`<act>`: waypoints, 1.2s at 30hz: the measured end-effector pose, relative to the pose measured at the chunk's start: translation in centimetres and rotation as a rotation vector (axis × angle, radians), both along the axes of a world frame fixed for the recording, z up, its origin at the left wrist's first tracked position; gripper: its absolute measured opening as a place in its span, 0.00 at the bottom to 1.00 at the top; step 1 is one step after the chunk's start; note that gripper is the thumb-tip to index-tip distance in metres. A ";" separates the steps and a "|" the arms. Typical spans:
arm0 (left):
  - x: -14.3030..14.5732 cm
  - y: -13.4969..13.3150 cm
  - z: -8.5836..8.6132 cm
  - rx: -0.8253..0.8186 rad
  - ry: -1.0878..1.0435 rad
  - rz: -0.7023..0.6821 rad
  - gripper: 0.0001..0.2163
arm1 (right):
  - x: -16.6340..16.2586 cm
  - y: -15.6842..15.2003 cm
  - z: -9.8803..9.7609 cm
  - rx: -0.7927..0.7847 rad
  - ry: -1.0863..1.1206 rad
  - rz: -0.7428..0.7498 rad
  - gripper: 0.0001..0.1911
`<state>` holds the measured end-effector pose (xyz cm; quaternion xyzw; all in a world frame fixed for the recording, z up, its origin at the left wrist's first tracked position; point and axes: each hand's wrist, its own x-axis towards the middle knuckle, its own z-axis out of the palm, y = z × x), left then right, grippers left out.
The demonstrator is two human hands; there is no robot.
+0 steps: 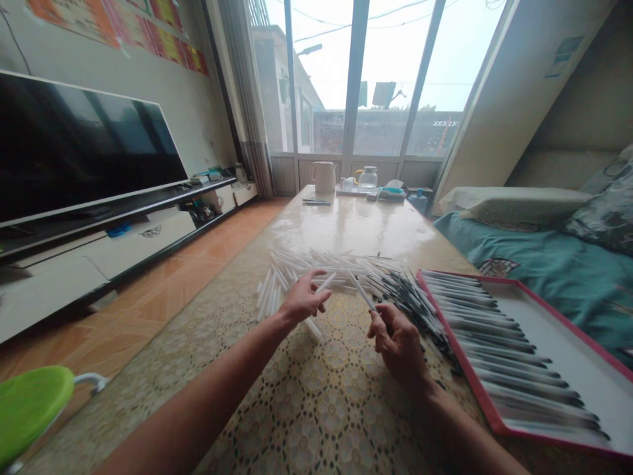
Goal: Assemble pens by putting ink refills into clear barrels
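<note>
My left hand (305, 298) is closed around a white pen barrel (326, 282), whose end points up and to the right. Between the thumb and fingers of my right hand (398, 340) is a slim pen refill (362, 290), whitish with a dark section, slanting up to the left. The two held pieces are apart. Beside and beyond my left hand lies a loose heap of white pen barrels (270, 290). Close to my right hand, a pile of dark-tipped refills (408, 293) spreads toward the box.
A pink-rimmed box (576, 330) on the right holds a row of pens (509, 336). At the table's far end stand a pitcher (324, 177), a glass jug (368, 178) and a tissue pack (393, 189). A green stool (34, 402) is at lower left; a sofa (539, 257) flanks the right.
</note>
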<state>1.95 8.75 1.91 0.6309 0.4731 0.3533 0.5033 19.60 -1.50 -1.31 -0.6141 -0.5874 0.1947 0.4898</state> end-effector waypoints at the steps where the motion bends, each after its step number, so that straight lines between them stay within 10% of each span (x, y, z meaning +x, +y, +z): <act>1: -0.1 -0.4 0.1 -0.023 -0.037 -0.011 0.20 | 0.0 -0.1 0.1 0.001 -0.017 0.006 0.13; 16: -2.3 -4.4 -1.9 -0.259 -0.376 -0.019 0.15 | -0.1 -0.8 0.6 0.123 -0.393 -0.091 0.07; 36: -2.0 -4.0 -2.2 0.112 -0.197 0.020 0.13 | 0.3 -0.7 0.5 0.081 -0.339 -0.125 0.07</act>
